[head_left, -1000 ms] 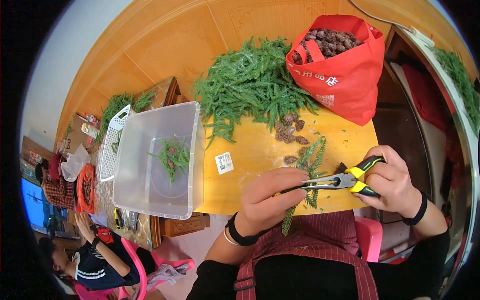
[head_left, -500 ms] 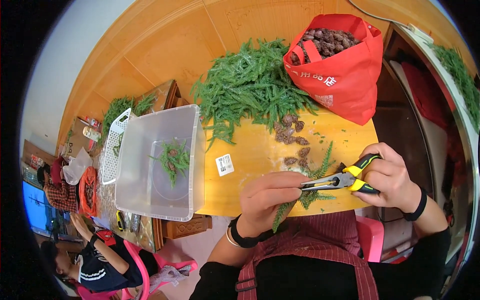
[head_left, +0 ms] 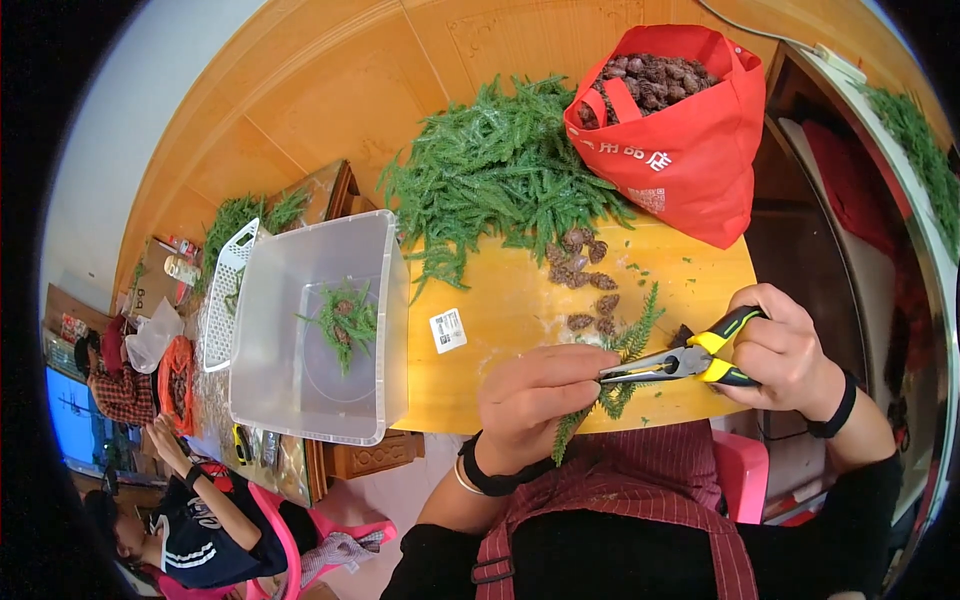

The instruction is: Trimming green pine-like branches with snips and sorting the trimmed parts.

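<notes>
My left hand (head_left: 540, 398) pinches a green pine sprig (head_left: 640, 332), apparently artificial, above the near edge of the yellow table. Its fronds stick out on both sides of the long-nose pliers (head_left: 688, 360). My right hand (head_left: 785, 352) is wrapped round the black and yellow handles. The plier jaws point left, and their tips meet my left fingertips; what lies between them is too small to make out. Just beyond the pliers, several brown pine cones (head_left: 577, 262) lie loose on the table. A dark piece (head_left: 683, 335) shows behind the plier head.
A heap of green sprigs (head_left: 500, 180) covers the table's far side, beside a red bag (head_left: 690, 165) full of pine cones. At left stands a clear plastic bin (head_left: 395, 330) holding a sprig with cones (head_left: 343, 322). A white label (head_left: 448, 330) lies nearby. Other people (head_left: 205, 530) sit farther left.
The sprig has turned slightly between my left fingers, its lower right frond swinging inward. The pliers stay almost in place. At left, a co-worker's raised arm has shifted slightly.
</notes>
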`<state>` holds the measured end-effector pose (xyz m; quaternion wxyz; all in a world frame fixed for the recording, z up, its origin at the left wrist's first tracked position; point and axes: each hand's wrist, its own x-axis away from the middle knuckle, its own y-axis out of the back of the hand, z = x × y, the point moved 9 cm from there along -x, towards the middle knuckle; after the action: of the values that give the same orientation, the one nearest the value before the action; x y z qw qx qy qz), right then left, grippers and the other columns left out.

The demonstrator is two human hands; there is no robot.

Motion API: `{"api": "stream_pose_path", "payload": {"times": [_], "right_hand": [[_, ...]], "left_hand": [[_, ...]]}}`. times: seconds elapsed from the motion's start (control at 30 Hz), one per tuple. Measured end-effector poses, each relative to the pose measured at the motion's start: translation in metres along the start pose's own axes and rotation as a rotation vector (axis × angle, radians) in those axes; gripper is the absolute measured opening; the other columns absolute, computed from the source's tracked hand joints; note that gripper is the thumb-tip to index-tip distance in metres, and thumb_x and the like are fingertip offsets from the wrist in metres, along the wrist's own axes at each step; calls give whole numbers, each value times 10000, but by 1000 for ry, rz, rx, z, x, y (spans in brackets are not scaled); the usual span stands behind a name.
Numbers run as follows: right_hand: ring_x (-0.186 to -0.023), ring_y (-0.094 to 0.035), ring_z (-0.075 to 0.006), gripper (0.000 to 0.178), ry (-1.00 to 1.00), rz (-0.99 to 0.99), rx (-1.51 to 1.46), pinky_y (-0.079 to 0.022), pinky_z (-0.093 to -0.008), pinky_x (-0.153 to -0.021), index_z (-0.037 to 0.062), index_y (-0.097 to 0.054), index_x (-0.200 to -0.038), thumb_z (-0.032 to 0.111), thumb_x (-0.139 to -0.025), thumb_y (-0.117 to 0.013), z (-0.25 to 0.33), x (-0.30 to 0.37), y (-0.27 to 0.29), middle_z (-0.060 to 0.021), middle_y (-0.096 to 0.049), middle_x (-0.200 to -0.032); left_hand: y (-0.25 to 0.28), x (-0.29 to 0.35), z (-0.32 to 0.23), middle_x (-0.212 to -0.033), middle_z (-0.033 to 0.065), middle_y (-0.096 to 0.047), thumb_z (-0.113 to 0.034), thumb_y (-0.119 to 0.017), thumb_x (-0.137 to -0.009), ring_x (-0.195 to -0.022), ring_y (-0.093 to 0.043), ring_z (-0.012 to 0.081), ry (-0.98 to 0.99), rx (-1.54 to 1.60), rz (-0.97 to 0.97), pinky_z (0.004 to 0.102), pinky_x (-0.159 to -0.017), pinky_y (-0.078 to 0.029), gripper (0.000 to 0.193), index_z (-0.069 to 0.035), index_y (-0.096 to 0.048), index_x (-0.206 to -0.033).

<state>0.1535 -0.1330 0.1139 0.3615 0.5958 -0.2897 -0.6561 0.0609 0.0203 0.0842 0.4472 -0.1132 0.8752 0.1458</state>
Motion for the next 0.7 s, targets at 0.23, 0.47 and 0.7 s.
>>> {"api": "stream_pose_path", "payload": {"times": [0.23, 0.47, 0.7], "right_hand": [[-714, -560, -290, 264, 26, 3, 34, -462, -350, -560, 55, -475, -591, 177, -528, -701, 1, 0, 1, -72, -465, -626], [-797, -580, -289, 247, -68, 7, -74, -480, -339, -643, 52, -520, -611, 159, -609, -742, -3, -2, -4, -72, -542, -690], [-823, -581, -284, 220, -98, 65, -174, -483, -341, -668, 45, -544, -628, 141, -630, -742, -7, -2, -8, -78, -571, -719]], "left_hand": [[0, -4, -5, -874, 223, -634, 58, -635, -754, -743, -654, 375, -17, -67, 0, 457, -663, -549, 261, -63, -523, -957], [0, -3, -6, -870, 221, -633, 74, -639, -732, -740, -654, 374, -49, -74, 22, 455, -654, -553, 267, -52, -516, -933], [-1, -2, -4, -848, 216, -636, 44, -640, -740, -739, -652, 376, -51, -30, -15, 472, -654, -555, 202, -32, -525, -889]]}}
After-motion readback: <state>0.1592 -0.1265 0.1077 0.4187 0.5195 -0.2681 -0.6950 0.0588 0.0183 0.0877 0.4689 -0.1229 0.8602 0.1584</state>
